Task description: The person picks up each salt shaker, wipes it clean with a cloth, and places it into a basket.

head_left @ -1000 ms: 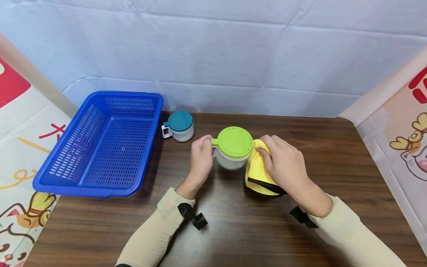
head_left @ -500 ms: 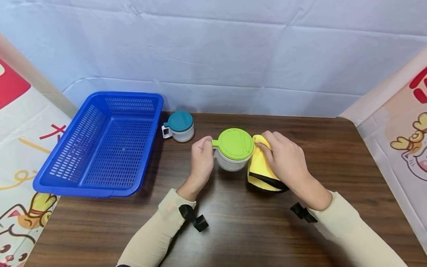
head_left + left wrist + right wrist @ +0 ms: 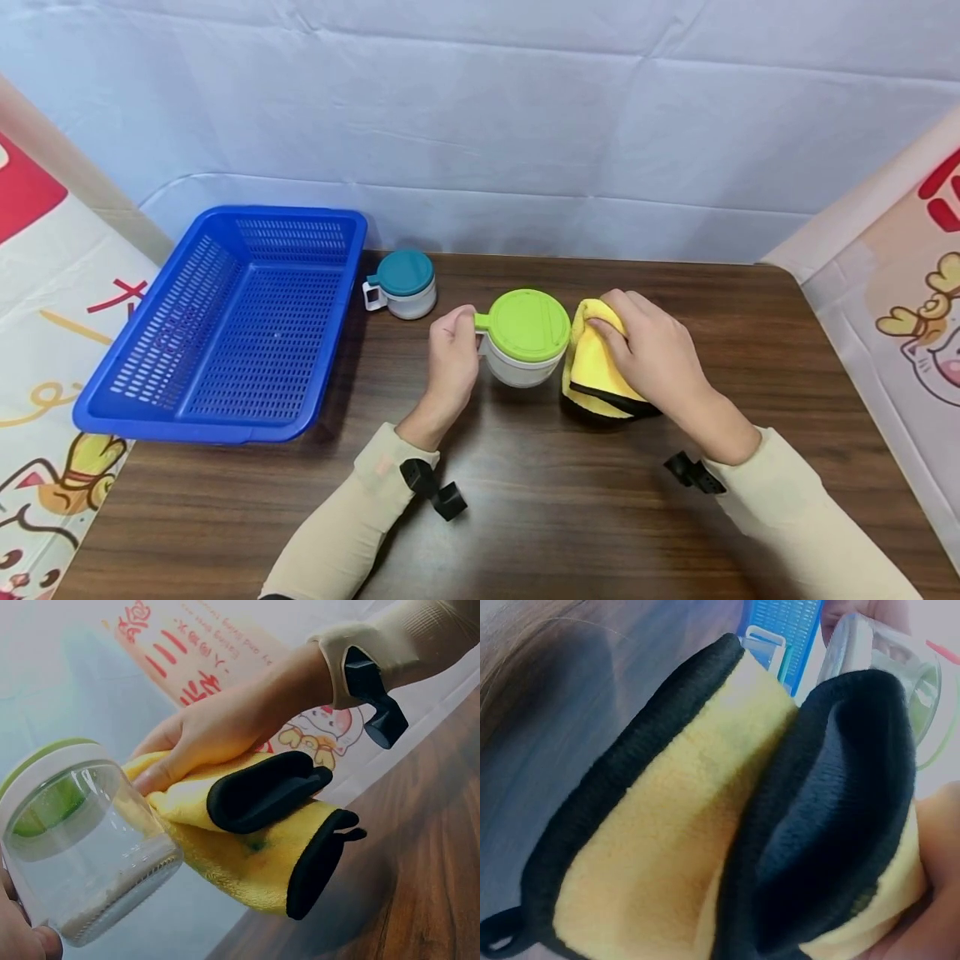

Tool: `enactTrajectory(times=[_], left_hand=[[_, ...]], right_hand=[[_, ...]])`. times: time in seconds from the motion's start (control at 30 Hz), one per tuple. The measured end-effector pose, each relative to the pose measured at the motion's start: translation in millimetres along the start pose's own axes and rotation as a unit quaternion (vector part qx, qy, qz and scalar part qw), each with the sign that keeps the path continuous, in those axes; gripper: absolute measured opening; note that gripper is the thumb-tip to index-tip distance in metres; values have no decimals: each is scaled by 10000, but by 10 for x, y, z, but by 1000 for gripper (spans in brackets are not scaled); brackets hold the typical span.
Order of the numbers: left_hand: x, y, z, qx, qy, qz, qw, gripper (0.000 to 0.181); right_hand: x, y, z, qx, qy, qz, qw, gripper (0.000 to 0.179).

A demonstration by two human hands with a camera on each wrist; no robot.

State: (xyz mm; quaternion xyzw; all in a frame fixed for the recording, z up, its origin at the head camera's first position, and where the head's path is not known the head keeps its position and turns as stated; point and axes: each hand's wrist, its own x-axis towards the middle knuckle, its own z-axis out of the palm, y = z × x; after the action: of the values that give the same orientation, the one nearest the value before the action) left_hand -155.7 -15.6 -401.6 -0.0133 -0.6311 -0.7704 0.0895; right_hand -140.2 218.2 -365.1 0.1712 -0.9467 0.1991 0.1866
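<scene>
My left hand (image 3: 452, 354) grips the handle of a clear seasoning jar (image 3: 522, 369) with a lime-green lid (image 3: 529, 325). The left wrist view shows the jar (image 3: 97, 847) tilted, some pale grains low inside it. A folded yellow cloth (image 3: 600, 367) with black edging is pinched in my right hand (image 3: 656, 350), just right of the jar. In the right wrist view the cloth (image 3: 682, 817) fills most of the picture and covers part of the jar (image 3: 889, 656). Whether cloth and jar touch is hard to tell.
A second jar (image 3: 411, 303) with a teal lid stands on the brown wooden table (image 3: 525, 533), behind and left of my left hand. To its left is a blue plastic basket (image 3: 341, 333). A pale cloth backdrop (image 3: 480, 150) rises behind the table.
My right hand and the yellow cloth have shifted slightly right, away from the jar's side. My left hand holds the jar in almost the same place, slightly lower in view.
</scene>
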Motion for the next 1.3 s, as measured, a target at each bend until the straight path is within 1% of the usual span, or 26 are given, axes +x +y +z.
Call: enactTrajectory(times=[0.13,0.37,0.6,0.8,1.0,1.17,1.3], left_hand=[[7,7,-12,15,14,-19,10000,36],[26,-7,-36,35,13,33,10000,35],[23,-19,-29,17,-39,53,10000,35],[-1,-18,-14,38,-94,63,9999,35],[-38,-19,11,181,-261,186,9993,34],[-45,-36,17,319,-305,240,9987,34],[-53,-40,26,337,-425,275,9982,34]], right_hand=[[-14,36,-18,140,-21,-334,9993,11],[-29,101,-57,278,25,-1067,9939,20],[-38,110,-75,315,124,-1537,9875,24],[-34,103,-70,323,98,-1750,9840,22],[-34,106,-61,286,152,-1935,9806,23],[-30,110,-60,264,154,-1926,9808,24],[-16,114,-63,228,133,-1838,9826,24]])
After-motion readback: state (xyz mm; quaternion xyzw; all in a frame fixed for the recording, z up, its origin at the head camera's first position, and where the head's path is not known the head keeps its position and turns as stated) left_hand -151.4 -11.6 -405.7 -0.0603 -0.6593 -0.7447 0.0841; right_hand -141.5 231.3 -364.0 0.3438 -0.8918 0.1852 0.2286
